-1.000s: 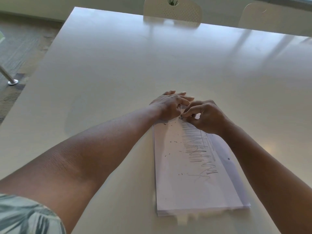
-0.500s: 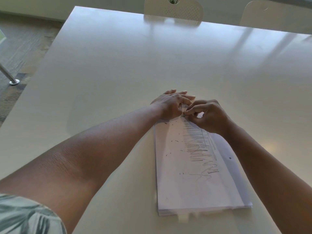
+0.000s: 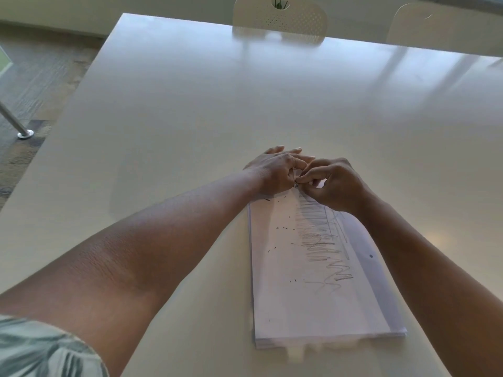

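A stack of white paper with pencil scribbles on its top sheet lies lengthwise on the pale table. Both hands meet at the stack's far end. My left hand lies over the far left corner, its forefinger and thumb closing on the paper's edge while the other fingers stretch out onto the table. My right hand has curled fingers and pinches a small metal clip at that same edge. The far edge of the paper is hidden under the hands.
Two pale chairs, one and another, stand at the table's far side. The table's left edge drops to a carpeted floor, where a metal leg with a round foot stands.
Both hands stay at the stack's far end. The right fingertips have shifted slightly against the left hand around the clip. The paper has not moved.
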Demonstrator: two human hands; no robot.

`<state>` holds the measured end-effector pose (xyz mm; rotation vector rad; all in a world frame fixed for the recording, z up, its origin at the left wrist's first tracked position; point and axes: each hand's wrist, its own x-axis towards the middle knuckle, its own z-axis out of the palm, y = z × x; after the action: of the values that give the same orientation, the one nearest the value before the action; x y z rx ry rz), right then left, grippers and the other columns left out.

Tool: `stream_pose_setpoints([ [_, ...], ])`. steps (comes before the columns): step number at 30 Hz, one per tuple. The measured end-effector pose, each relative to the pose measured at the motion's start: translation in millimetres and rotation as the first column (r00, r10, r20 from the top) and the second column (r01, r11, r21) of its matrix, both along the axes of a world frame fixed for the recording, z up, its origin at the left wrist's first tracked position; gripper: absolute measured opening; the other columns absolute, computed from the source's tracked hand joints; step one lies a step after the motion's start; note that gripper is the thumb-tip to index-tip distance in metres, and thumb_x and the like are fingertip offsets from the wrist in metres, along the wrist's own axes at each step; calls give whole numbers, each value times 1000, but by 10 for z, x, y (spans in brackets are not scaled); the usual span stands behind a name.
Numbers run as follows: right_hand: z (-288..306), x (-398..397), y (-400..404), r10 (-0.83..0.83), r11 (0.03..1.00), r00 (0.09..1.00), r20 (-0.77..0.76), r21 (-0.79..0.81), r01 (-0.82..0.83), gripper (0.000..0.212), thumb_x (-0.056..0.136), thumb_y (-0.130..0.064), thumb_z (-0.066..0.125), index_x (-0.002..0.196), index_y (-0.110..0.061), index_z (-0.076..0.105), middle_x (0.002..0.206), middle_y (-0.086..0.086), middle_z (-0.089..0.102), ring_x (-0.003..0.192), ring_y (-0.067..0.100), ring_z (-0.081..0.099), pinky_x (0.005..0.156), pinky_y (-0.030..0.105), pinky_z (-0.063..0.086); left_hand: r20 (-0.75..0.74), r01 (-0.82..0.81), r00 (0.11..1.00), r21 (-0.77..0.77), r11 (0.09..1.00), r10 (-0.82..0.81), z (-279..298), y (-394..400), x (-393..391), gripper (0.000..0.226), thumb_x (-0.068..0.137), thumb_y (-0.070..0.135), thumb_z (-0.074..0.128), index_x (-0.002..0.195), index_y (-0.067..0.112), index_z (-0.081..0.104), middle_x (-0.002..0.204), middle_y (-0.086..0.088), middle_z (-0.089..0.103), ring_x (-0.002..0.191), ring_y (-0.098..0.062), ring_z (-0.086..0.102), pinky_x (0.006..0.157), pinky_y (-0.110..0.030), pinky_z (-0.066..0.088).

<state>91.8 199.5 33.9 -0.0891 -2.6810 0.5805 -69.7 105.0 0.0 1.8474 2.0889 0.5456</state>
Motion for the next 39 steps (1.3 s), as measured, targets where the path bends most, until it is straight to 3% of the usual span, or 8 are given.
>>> stream_pose_setpoints([
  [4,66,122,-1,88,996,992,85,-31,-86,11,77,-7,82,87,-12,81,86,-1,75,65,7,67,66,19,56,22,-19,1000,-2,1000,19,41,-19,17,53,96,15,41,135,44,62,160,22,37,154,-2,18,128,-35,5],
  [8,110,244,23,154,987,972,179,-82,-142,12,78,-9,83,87,-17,81,86,-5,74,66,9,67,66,26,58,24,-37,999,15,999,36,41,-26,23,65,92,6,40,139,47,58,160,24,38,154,-1,18,128,-34,5],
  [13,57,136,3,99,995,989,108,-26,-97,13,76,-5,82,87,-14,81,84,-2,74,63,9,66,65,22,56,21,-5,1000,10,1000,5,56,-36,28,57,96,10,41,137,44,61,161,21,37,155,-3,18,128,-36,5],
  [17,35,28,-30,53,999,998,32,9,-53,13,76,-2,82,85,-10,80,84,2,75,65,8,64,68,14,53,1,10,1000,11,1000,-10,41,-21,21,42,105,26,39,138,41,61,162,20,35,156,-5,17,128,-37,7],
  [26,104,204,-70,173,980,969,176,-127,-152,14,77,-5,83,85,-16,81,82,-10,73,65,4,65,65,19,54,27,-36,999,29,999,36,28,-21,17,65,93,7,40,140,47,57,159,24,39,153,1,19,128,-34,5],
  [33,-33,47,-169,-22,999,999,-29,-47,20,8,75,-2,80,79,-9,80,79,-1,75,65,-14,58,65,14,52,15,-12,1000,-8,1000,12,22,-2,9,40,105,33,44,141,40,59,160,24,37,154,1,17,127,-32,6],
  [36,-8,111,-193,28,995,1000,-3,-92,-28,5,76,-6,82,79,-10,80,80,-2,75,64,-3,63,64,17,53,26,-23,999,-5,1000,23,10,4,-11,51,99,17,41,138,46,60,159,26,38,153,2,18,128,-32,6],
  [39,57,195,-167,126,980,983,137,-172,-101,7,76,-7,84,81,-10,81,81,-5,75,64,6,66,66,20,56,37,-34,999,7,999,34,16,-3,-7,66,90,7,40,138,48,59,158,27,39,153,3,18,128,-33,6],
])
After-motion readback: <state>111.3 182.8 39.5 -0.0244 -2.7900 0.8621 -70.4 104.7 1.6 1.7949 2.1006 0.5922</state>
